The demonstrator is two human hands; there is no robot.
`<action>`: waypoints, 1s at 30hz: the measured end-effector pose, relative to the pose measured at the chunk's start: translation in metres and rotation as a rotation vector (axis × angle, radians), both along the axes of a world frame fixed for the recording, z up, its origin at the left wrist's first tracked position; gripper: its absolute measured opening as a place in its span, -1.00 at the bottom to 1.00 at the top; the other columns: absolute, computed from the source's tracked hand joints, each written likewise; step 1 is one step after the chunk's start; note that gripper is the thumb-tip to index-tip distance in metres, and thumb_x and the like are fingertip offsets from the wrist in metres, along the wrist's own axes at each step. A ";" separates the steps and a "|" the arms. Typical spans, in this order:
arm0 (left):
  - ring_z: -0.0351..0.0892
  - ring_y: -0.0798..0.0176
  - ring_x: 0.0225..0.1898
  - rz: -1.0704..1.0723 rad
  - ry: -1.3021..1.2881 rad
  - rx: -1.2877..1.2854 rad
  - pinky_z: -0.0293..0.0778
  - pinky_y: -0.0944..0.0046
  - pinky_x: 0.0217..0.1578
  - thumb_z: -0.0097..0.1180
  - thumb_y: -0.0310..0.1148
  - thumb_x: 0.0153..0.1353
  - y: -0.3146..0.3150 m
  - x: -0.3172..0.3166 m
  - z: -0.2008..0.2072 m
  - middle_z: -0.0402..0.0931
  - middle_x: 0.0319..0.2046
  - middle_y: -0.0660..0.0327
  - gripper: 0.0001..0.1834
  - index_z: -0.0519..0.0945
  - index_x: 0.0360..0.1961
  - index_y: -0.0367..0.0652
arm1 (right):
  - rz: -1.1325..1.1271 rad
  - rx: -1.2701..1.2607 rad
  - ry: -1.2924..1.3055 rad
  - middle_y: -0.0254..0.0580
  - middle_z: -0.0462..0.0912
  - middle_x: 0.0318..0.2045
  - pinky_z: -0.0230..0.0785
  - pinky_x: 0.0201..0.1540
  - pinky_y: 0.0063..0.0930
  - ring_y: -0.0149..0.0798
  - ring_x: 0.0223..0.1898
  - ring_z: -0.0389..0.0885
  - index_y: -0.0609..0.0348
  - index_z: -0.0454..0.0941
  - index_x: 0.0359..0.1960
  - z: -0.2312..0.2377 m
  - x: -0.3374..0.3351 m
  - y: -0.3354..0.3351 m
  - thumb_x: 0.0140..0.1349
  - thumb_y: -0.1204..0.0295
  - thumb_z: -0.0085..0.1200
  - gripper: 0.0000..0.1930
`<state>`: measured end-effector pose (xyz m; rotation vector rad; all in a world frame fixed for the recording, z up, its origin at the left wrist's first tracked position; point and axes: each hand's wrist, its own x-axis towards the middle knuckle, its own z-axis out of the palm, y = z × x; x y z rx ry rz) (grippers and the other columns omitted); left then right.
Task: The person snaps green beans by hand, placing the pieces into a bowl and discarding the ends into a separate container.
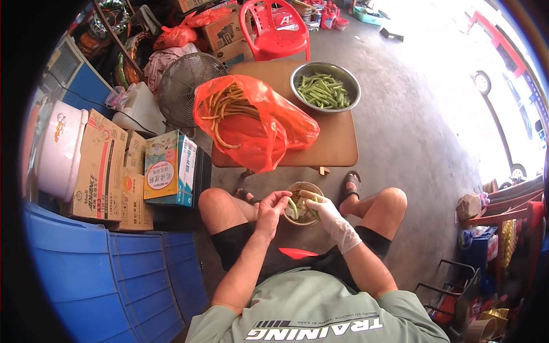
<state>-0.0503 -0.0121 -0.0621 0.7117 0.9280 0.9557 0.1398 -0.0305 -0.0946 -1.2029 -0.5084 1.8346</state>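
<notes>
My bare left hand pinches a green bean piece over a round tub on the floor between my feet. Opposite it, my right hand, in a thin whitish glove, has its fingers closed on a bit of green bean. Pale scraps lie inside the tub, partly covered by my hands. On the low table in front, an open red plastic bag holds long brownish-green beans. At the table's far right corner, a steel bowl contains many short green bean pieces.
A standing fan is left of the table, and a red plastic chair stands beyond it. Cardboard boxes and blue bins line my left side. Farther right are a red rack and a black-framed cart.
</notes>
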 end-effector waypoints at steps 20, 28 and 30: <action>0.39 0.60 -0.32 0.015 0.210 0.238 0.36 0.54 -0.25 0.15 -0.50 0.27 0.000 0.009 -0.022 0.51 -0.22 0.39 -0.77 0.63 -0.04 -0.20 | 0.179 -0.074 0.747 -0.07 0.57 0.04 0.43 0.09 -0.16 -0.07 0.03 0.57 0.21 0.38 0.21 -0.002 0.003 -0.005 0.40 0.16 -0.11 -0.53; 0.34 0.60 -0.40 -0.008 0.223 0.120 0.28 0.58 -0.41 0.10 -0.41 0.32 -0.008 -0.007 -0.042 0.49 -0.39 0.44 -0.73 0.57 0.01 -0.25 | 0.067 0.017 0.786 0.03 0.49 0.13 0.34 0.23 -0.07 -0.02 0.13 0.51 0.32 0.30 0.25 0.045 0.008 0.005 0.15 0.30 0.15 -0.36; 0.36 0.59 -0.40 -0.024 0.236 0.081 0.30 0.57 -0.41 0.09 -0.42 0.31 -0.011 -0.008 -0.049 0.52 -0.35 0.41 -0.74 0.57 0.00 -0.24 | 0.087 0.060 0.821 0.03 0.46 0.15 0.33 0.24 -0.06 -0.02 0.15 0.48 0.32 0.27 0.27 0.054 0.011 0.010 0.14 0.30 0.15 -0.34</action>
